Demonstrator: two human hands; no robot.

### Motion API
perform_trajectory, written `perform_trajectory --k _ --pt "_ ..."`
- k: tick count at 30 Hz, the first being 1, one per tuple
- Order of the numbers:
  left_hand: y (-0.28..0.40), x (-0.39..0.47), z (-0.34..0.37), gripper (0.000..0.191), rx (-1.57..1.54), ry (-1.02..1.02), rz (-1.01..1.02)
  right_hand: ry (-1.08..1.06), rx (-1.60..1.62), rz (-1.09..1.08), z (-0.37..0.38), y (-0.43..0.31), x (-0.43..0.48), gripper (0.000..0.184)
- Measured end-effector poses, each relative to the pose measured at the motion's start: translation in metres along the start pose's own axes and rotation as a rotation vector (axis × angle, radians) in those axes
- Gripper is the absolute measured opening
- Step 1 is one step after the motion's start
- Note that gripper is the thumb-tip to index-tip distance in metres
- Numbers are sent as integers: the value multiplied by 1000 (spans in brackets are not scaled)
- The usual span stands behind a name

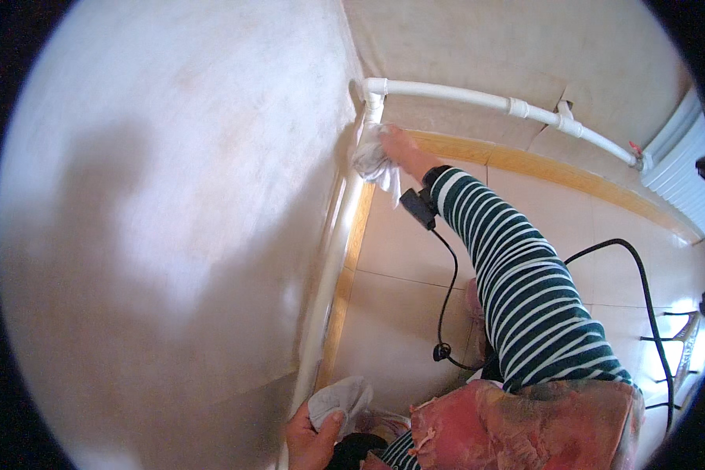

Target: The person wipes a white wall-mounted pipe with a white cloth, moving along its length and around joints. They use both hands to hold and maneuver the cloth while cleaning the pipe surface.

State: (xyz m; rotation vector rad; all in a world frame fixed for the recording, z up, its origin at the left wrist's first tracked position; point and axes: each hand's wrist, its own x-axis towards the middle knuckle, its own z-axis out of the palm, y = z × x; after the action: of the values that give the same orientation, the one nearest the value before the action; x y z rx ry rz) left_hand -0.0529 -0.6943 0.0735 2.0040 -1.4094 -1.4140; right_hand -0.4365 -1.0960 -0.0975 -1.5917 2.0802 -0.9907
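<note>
My right hand (pixel 400 148) reaches out in a striped sleeve and holds a white cloth (pixel 377 160) against the white pipe (pixel 333 258), just below its elbow fitting in the corner. The cloth wraps over the pipe, and one end hangs down over the floor. At the bottom, my left hand (pixel 312 437) grips another whitish cloth (pixel 342 402) beside the lower part of the same pipe. A black device (pixel 418 208) with a thin cable is strapped near my right wrist.
A pale wall (pixel 153 235) rises on the left. A white pipe (pixel 458 94) runs along the far wall to a red-handled valve (pixel 635 148) beside a white radiator (pixel 678 158). Wood-look skirting (pixel 505 160) borders the tiled floor (pixel 411 305). A black cable (pixel 643 276) loops near a metal-legged stool at right.
</note>
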Motion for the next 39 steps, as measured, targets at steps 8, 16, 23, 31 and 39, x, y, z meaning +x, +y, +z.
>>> perform_trajectory --k 8,16,23,31,39 --pt "5 34 24 33 -121 -13 -194 -174 -695 -678 42 -59 -117 22" --pt "-10 43 33 30 -100 50 -184 -202 109 32 39 -35 -30 35" --pt "5 19 24 32 -50 25 -243 -46 225 189 20 -29 -6 34" --pt "13 16 27 29 -97 62 -59 -650 155 -187 -3 -67 -104 40" --pt "3 -11 24 30 79 139 64 -763 -55 -381 -138 -111 -129 49"
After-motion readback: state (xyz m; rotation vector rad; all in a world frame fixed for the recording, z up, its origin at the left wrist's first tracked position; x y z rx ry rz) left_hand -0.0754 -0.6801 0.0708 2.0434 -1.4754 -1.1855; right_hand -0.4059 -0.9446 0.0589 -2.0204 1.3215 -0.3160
